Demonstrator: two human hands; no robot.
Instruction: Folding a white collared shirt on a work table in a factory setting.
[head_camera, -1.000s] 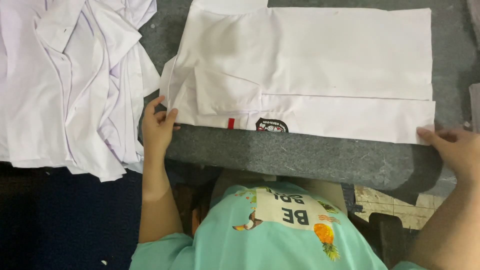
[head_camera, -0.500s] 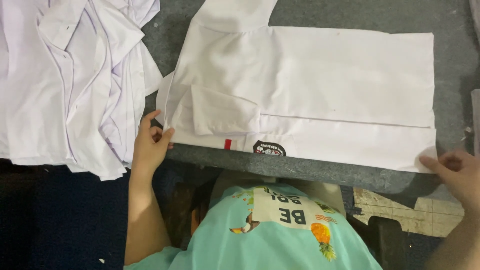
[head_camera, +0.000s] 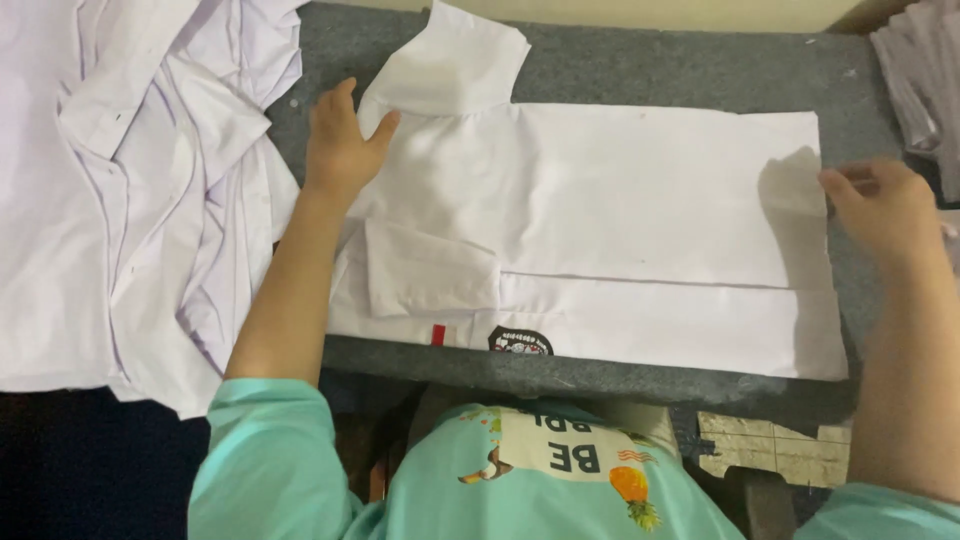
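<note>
A folded white shirt (head_camera: 620, 210) lies flat on a grey padded table (head_camera: 640, 60), its sleeve (head_camera: 455, 55) sticking out at the far side and a dark round badge (head_camera: 520, 342) with a small red tab near the front edge. My left hand (head_camera: 340, 140) rests on the shirt's left end by the sleeve, fingers spread. My right hand (head_camera: 885, 205) touches the shirt's right edge, fingers curled at the fabric; whether it pinches the cloth is unclear.
A heap of crumpled white shirts (head_camera: 130, 190) covers the left side. More pale folded cloth (head_camera: 925, 70) sits at the far right corner. My mint-green printed shirt (head_camera: 540, 470) fills the bottom. A worn patterned surface (head_camera: 780, 450) shows below the table.
Both hands moved from the shirt's near edge up along its ends toward the far side. The view shifted, so the shirt's sleeve now shows fully.
</note>
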